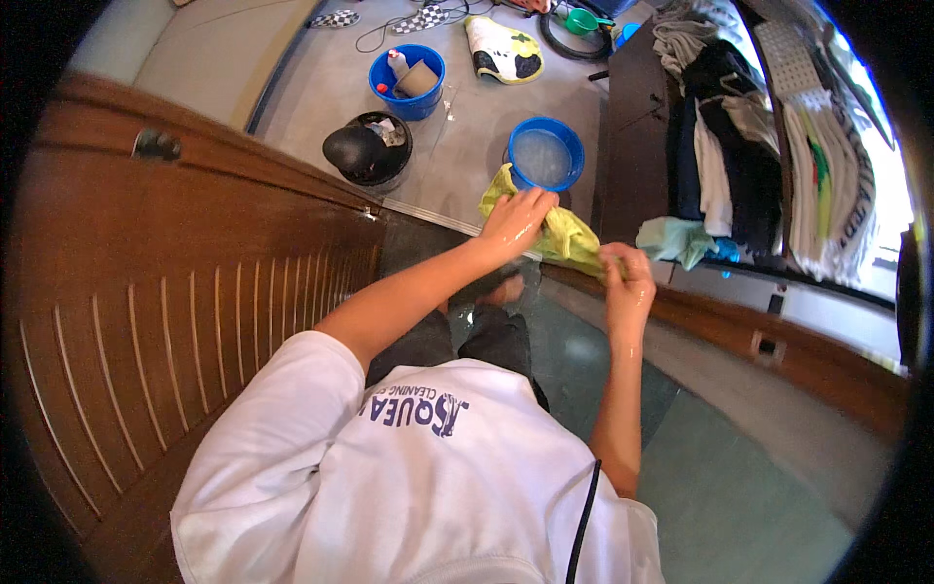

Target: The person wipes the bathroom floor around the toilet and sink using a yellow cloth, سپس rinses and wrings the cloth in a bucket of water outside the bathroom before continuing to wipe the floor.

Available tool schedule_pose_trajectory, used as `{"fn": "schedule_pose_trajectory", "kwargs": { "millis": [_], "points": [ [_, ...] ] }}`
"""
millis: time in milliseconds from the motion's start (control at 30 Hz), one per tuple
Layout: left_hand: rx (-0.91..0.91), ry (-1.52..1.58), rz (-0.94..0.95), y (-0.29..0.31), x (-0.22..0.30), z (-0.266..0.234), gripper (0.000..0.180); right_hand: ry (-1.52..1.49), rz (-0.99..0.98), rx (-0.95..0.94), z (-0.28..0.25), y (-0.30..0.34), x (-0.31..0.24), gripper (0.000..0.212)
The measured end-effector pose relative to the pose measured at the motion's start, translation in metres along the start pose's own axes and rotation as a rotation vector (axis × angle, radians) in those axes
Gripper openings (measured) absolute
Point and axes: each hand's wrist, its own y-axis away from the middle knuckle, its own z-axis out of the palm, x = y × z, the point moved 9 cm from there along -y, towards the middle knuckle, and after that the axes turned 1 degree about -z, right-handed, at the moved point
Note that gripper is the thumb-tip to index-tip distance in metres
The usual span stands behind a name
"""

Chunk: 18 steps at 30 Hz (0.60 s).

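A wet yellow-green cloth point(569, 234) is stretched between my two hands, in front of my body. My left hand point(519, 222) is closed on it near one end, and a loose flap of it sticks out beyond the fingers. Farther right, my right hand point(628, 275) pinches the other end. Water glistens on both hands and on my right forearm. Just beyond the cloth stands a blue bucket point(545, 154) holding cloudy water. The cloth hangs at its near side, and I cannot tell whether they touch.
A brown wooden door point(175, 292) runs along my left. Beyond the threshold stand a black bin point(370, 151) and another blue bucket point(409, 83) with bottles. A patterned mat point(504, 49) lies behind. On my right, clothes point(730, 136) hang by a dark cabinet point(632, 146).
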Motion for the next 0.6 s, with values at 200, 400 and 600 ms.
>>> {"fn": "schedule_pose_trajectory", "kwargs": {
  "millis": [200,400,600],
  "points": [
    [0.082,0.364,-0.062,-0.11,-0.105,0.036,0.021,-0.142,0.063,0.195,-0.017,-0.136,0.091,0.007],
    [0.011,0.676,-0.406,-0.176,-0.185,0.154,0.019,0.061,0.154,0.02,0.073,-0.235,0.215,0.01],
    [-0.321,0.313,-0.401,-0.214,-0.263,0.273,0.023,0.329,0.151,-0.444,0.25,-0.287,0.4,0.025]
  ]
}}
